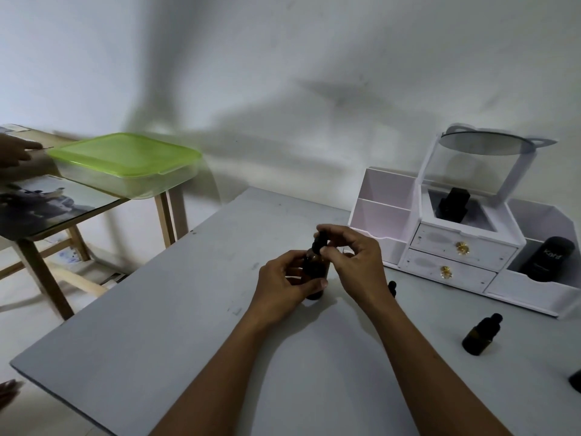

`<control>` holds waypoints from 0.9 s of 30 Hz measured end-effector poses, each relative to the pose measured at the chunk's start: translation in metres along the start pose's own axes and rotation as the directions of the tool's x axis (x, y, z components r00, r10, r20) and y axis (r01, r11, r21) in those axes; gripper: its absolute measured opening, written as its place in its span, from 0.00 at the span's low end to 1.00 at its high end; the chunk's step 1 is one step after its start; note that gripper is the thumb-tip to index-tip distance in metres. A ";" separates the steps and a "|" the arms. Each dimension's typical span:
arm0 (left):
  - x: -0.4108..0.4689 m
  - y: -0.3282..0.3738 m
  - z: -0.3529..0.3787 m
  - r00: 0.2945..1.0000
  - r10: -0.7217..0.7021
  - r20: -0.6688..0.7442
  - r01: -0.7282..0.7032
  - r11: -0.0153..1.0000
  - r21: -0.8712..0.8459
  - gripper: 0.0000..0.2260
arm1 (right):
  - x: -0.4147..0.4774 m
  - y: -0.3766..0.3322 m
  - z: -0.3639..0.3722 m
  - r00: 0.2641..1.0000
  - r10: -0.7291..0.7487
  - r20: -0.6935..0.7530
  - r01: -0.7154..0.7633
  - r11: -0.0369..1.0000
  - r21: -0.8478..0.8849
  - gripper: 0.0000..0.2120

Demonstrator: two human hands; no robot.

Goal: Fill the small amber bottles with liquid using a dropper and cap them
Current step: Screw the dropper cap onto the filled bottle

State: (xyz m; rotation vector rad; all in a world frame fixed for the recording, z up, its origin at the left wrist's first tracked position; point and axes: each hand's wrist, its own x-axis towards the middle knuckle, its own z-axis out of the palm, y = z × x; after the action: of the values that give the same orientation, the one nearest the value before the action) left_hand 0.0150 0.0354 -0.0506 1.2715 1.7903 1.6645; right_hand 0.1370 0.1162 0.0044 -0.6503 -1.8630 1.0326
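Note:
An amber bottle (315, 272) stands upright on the grey table (157, 325), near its middle. My left hand (283, 287) wraps around the bottle's body. My right hand (352, 259) pinches the black dropper cap (318, 242) on top of that bottle with thumb and fingers. A second small amber bottle (481, 335), capped with a black dropper, stands to the right on the table. Just behind my right wrist a small black dropper top (392, 286) peeks out, mostly hidden.
A white organizer (465, 247) with two drawers and a mirror sits at the back right, holding a dark bottle (452, 204) and a black tube (548, 258). A wooden side table at left carries a green-lidded box (125, 162); another person's hand (15, 154) reaches there.

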 end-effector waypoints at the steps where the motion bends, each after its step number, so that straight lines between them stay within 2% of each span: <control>1: 0.000 0.000 0.000 1.000 0.001 -0.003 -0.001 1.000 0.004 0.23 | 0.000 0.000 0.000 1.000 -0.005 -0.004 0.005 1.000 -0.009 0.16; 6: 0.000 0.000 0.001 1.000 0.013 -0.002 -0.013 1.000 0.009 0.24 | -0.001 0.001 0.002 0.999 -0.014 -0.053 0.013 1.000 -0.011 0.17; 11: 0.000 -0.001 0.001 1.000 0.002 -0.001 -0.002 1.000 0.010 0.24 | -0.001 0.001 0.001 1.000 -0.009 0.007 0.009 1.000 0.020 0.21; 17: 0.001 -0.002 0.001 1.000 0.012 -0.002 -0.012 1.000 0.023 0.24 | -0.001 0.001 0.003 0.999 -0.020 -0.037 0.020 1.000 -0.010 0.18; 22: 0.001 -0.002 0.001 1.000 0.010 -0.002 -0.010 1.000 0.019 0.24 | 0.001 0.004 0.003 1.000 -0.019 -0.009 0.019 1.000 -0.011 0.17; 27: 0.001 -0.003 0.001 1.000 0.009 0.000 -0.009 1.000 0.016 0.23 | 0.003 0.009 0.002 1.000 -0.015 -0.017 0.014 0.999 -0.043 0.12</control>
State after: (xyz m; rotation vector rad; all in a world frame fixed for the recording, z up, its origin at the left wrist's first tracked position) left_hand 0.0136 0.0373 -0.0533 1.2877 1.8043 1.6584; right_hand 0.1347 0.1222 -0.0025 -0.6675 -1.8770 0.9769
